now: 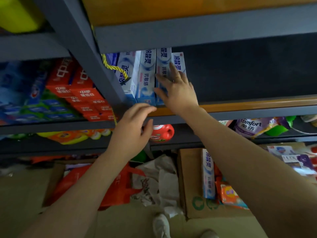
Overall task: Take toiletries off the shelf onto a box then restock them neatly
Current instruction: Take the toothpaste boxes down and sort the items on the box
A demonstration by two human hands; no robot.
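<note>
**Toothpaste cartons upright on shelf; one carton left on box**

Red toothpaste boxes (pixel 80 93) are stacked in the left bay. The left hand (pixel 132 129) hovers at the shelf (pixel 248 104) edge, fingers loosely curled, holding nothing. Blue-white toothpaste cartons (pixel 145 76) stand side by side on the shelf, long axes running upward. The right hand (pixel 178 88) lies against the rightmost cartons, fingers spread and nearly straight. Below, one matching carton (pixel 208 174) lies flat on the cardboard box (pixel 192 182), long axis running toward the shelving.
</note>
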